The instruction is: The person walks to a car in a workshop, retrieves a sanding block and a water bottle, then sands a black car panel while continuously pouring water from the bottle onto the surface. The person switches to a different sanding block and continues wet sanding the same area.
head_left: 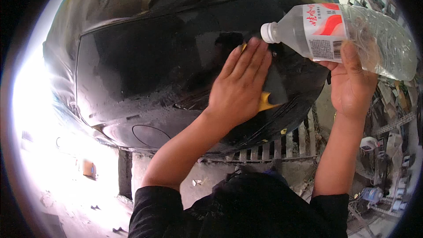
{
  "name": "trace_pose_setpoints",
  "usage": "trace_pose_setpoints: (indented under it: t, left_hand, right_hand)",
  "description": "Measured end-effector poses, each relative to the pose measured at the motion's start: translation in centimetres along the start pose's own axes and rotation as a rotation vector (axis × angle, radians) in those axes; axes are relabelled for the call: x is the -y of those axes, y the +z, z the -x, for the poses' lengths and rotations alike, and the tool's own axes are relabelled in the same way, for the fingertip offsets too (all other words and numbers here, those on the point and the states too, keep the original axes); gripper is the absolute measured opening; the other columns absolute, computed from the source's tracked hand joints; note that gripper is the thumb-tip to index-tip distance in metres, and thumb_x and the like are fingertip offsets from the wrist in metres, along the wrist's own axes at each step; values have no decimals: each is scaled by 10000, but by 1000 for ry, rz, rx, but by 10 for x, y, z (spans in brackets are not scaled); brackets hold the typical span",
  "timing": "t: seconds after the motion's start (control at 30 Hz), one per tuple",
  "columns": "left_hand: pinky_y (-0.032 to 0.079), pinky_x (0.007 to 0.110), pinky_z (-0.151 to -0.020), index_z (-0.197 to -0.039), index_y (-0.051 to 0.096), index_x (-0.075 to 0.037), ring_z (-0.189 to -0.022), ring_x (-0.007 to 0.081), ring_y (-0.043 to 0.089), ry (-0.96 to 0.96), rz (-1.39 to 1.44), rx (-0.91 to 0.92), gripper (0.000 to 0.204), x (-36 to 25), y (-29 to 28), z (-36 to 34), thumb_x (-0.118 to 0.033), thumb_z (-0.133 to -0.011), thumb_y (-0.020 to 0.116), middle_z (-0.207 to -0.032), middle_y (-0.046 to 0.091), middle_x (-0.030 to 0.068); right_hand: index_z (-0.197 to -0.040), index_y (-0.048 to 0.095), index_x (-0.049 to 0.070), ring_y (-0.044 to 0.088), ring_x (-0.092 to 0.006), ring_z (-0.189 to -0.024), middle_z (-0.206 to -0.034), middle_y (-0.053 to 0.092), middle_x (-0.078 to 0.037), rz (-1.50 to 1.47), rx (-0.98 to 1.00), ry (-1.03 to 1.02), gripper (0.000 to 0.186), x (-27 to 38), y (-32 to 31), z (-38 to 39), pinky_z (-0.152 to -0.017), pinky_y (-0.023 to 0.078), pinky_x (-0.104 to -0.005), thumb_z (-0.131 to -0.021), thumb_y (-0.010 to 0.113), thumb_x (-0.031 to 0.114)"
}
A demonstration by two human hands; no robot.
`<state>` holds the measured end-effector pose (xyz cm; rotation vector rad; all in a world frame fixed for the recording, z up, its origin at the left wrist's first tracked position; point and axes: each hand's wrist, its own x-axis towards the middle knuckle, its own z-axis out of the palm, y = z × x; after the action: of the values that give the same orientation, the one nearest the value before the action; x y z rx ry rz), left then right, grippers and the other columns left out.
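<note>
My left hand point(240, 79) lies with its fingers stretched over a yellow sanding block point(267, 102), pressing it to a glossy black car panel point(132, 57). Most of the block is under my palm; a yellow edge and a dark grey sheet, which looks like sandpaper, show beside it. In my right hand point(352, 86) is a clear plastic bottle point(383, 39) with a red and white label, held on its side above the panel. Its white cap point(269, 32) points left, close to my left fingertips. Whether liquid is coming out, I cannot tell.
Cloudy plastic sheeting point(57, 70) covers the car body around the panel. Below the panel lies a slatted floor grate point(282, 146). At the right are a white jug point(369, 143), a large clear bottle point(372, 194) and shelving. A small orange-brown box point(89, 168) stands on the bright floor at left.
</note>
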<state>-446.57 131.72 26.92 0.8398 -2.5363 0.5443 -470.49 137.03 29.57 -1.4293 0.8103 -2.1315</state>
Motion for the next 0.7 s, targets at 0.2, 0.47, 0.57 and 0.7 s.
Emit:
trace_pose_setpoints:
  t: [0.2, 0.47, 0.57, 0.7]
  left_hand:
    - [116, 440, -1245, -1512, 379, -19, -1532, 262, 193, -24, -59, 140, 672, 40, -13, 88, -173, -874, 527, -1626, 277, 145]
    - [121, 451, -1246, -1469, 439, 5, -1527, 282, 202, 42, -66, 122, 640, 30, -13, 44, -156, -857, 540, -1607, 300, 180]
    - [123, 445, -1247, -1471, 436, 5, -1523, 282, 218, 67, 62, 137, 657, 10, -7, -2, -171, -850, 561, -1603, 311, 178]
    - [131, 440, -1248, -1475, 429, 2, -1519, 281, 229, 121, 48, 132, 659, 28, -14, 24, -177, -856, 568, -1593, 331, 178]
  right_hand:
    - [-1400, 450, -10, 682, -299, -1070, -1246, 628, -169, 6, -14, -1, 545, -1, 17, 3, -789, 632, -452, -951, 666, 211]
    - [-1446, 384, -16, 676, -292, -1079, -1272, 611, -166, 4, 7, 13, 606, -3, 20, 13, -787, 631, -445, -956, 663, 207]
    - [-1440, 390, -26, 677, -295, -1078, -1274, 607, -173, -28, 12, 21, 589, 0, 34, 10, -790, 631, -443, -964, 650, 206]
    - [-1406, 417, -9, 704, -241, -986, -1179, 654, -140, -170, -15, 15, 632, -1, 42, 9, -708, 637, -334, -889, 748, 146]
